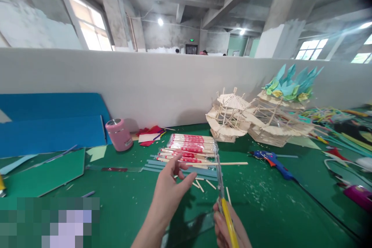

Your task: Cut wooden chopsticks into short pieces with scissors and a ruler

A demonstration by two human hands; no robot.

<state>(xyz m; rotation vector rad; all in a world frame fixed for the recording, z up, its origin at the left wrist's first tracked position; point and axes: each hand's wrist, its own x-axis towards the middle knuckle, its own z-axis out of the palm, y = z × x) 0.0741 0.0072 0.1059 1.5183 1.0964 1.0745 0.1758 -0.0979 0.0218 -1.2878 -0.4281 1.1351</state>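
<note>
My left hand (pixel 173 186) is over the near edge of the chopsticks, thumb and fingers apart, with nothing seen between them. In my right hand (pixel 228 223) are yellow-handled shears (pixel 225 205), seen nearly edge-on, their long metal end pointing away from me. Beyond the hands lie chopsticks in clear plastic with red-printed wrappers (pixel 192 142). A loose chopstick (pixel 235 163) sticks out to the right behind the shears. Blue-grey strips (pixel 154 166) lie under and beside my left fingers. Short cut stick pieces (pixel 200 186) are scattered between the hands.
A pink cup (pixel 119 135) stands left of the chopsticks. Wooden stick models (pixel 232 116) stand at the back right, one topped with blue paper leaves (pixel 296 81). A blue glue gun (pixel 274 162) trails its cord at right. Green board (pixel 55 174) lies left; a white partition (pixel 162 85) runs behind.
</note>
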